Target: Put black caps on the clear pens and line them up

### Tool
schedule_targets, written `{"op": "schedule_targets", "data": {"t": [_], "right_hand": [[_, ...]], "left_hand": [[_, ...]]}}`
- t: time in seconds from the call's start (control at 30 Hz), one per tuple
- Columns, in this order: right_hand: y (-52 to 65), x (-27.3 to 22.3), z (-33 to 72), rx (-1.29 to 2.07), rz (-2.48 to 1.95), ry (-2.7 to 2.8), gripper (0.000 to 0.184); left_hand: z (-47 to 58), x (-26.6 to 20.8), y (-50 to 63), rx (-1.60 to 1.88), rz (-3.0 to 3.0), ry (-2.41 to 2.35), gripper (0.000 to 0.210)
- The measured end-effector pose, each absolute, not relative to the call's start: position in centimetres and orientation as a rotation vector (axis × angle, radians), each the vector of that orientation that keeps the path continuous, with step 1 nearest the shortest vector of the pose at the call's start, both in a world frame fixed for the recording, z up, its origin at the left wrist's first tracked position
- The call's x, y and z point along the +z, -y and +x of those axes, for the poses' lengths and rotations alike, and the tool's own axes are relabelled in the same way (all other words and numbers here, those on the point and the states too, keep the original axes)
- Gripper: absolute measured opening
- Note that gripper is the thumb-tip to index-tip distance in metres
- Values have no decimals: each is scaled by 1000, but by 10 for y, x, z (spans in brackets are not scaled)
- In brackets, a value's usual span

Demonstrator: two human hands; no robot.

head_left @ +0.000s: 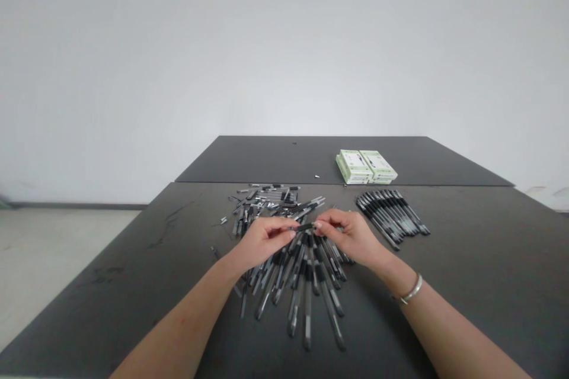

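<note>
Between my two hands is a pen (pixel 304 227) with a black grip, held roughly level above a pile of pens. My left hand (pixel 265 238) pinches its left end between thumb and fingers. At the other end, the fingertips of my right hand (pixel 349 233) close on the pen's tip; whether a small cap or tip piece is in them I cannot tell. Many clear-barrelled pens with black grips (pixel 307 302) fan out on the table beneath and in front of my hands. Behind my left hand lies a jumble of loose pen parts (pixel 267 198).
The dark table (pixel 466 260) has a seam across it. A neat row of capped pens (pixel 392 216) lies to the right. Stacked green-and-white boxes (pixel 367 167) stand farther back. Small loose pieces lie near a silvery bit (pixel 317 176) and at the pile's left. A white wall (pixel 284 41) rises behind.
</note>
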State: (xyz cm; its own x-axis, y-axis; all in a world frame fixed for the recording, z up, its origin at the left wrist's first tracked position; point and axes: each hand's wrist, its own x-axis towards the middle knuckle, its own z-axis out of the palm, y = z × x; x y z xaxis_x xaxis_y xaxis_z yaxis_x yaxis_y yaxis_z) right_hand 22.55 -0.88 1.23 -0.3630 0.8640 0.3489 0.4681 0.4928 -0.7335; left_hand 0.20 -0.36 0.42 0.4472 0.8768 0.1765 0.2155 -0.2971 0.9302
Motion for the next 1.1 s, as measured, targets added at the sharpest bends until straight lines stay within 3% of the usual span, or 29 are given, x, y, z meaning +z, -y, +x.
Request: {"op": "schedule_targets", "data": {"t": [0.13,0.27,0.53,0.77,0.9,1.1], "right_hand": [[10,15,227,679,-1129,2064,44],[10,12,229,817,-1049,1961,24],[8,10,225,744,-1070,1935,17],[11,15,225,705,-1137,2051,45],[10,11,229,801,-1035,1962,25],[7,4,228,753,-1030,1924,15]], "left_hand": [[2,6,4,879,1783,-935,26],[1,4,3,890,1770,-926,26],[1,2,2,890,1767,-938,28],[1,3,3,865,1781,-932,27],[0,2,2,891,1787,-933,26],[0,1,2,893,1757,-938,28]]}}
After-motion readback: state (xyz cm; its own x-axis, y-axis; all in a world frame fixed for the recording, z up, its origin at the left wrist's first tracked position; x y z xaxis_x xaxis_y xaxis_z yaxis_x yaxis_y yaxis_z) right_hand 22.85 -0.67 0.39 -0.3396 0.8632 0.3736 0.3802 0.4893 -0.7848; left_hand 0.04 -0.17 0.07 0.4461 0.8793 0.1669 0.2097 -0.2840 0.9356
